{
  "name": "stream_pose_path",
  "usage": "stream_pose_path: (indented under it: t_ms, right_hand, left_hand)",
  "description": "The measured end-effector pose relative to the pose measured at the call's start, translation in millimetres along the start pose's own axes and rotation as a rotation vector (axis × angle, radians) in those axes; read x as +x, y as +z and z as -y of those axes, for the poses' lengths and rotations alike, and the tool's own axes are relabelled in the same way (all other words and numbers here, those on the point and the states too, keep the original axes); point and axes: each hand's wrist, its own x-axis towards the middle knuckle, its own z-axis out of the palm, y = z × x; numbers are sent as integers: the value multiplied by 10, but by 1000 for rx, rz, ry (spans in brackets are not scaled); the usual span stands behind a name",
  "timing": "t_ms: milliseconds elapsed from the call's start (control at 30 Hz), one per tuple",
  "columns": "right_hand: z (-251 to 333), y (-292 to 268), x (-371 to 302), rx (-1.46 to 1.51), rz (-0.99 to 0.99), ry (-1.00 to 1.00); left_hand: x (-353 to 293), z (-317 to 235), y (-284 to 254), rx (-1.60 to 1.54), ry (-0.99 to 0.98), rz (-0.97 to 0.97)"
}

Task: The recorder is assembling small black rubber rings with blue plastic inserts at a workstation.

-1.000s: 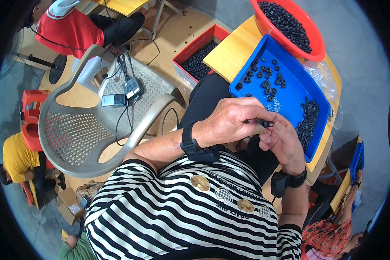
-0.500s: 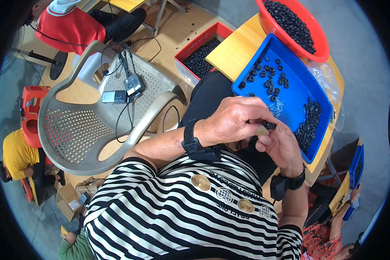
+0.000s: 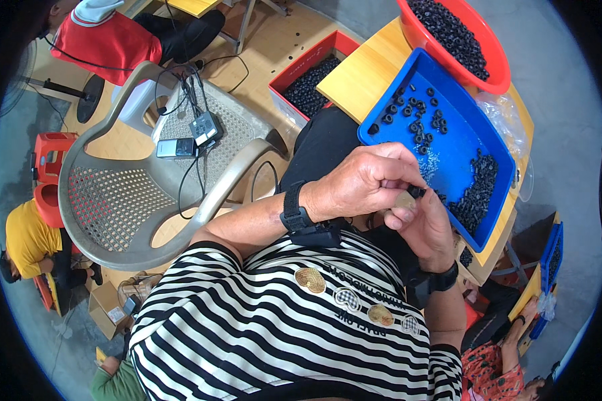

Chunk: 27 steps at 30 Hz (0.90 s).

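Above my lap, in front of the blue tray (image 3: 461,110), my two hands meet at the fingertips. My left hand (image 3: 371,177) is closed in a pinch at a small black part (image 3: 416,192), mostly covered by the fingers. On the other side my right hand (image 3: 427,230) is closed too, its fingertips against the same part. A pale tan cover (image 3: 405,200) shows among the fingertips; whose finger wears it I cannot tell. In the tray lie several loose black rings (image 3: 418,123) on the far side and a pile of small black pieces (image 3: 476,197) toward the right.
A red basin (image 3: 500,75) heaped with black parts stands beyond the tray on the yellow table (image 3: 368,70). Left of the table is a red box (image 3: 289,83) of black rings. A grey armchair (image 3: 130,177) carries cables and small devices. Other people sit around.
My hands have drawn slightly closer together, and the black part is more covered by the fingers. The right wrist has turned a little. The tray's contents look unchanged.
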Motion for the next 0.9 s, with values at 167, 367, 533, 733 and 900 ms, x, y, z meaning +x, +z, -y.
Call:
stream_pose_path:
  t_ms: [167,367,533,733,900]
  right_hand:
    - [14,-35,-8,-46,20,-37]
    - [67,-7,-35,-213,5,-89]
    - [109,69,-73,-238,2,-113]
    - [120,179,-110,-436,-50,-158]
    - [106,258,-119,-468,-75,-214]
  left_hand:
    - [1,46,38,-31,-12,-50]
    - [14,16,55,44,17,-12]
    - [17,3,42,7,65,-20]
    - [33,3,59,6,125,-62]
    - [58,-6,47,10,199,-88]
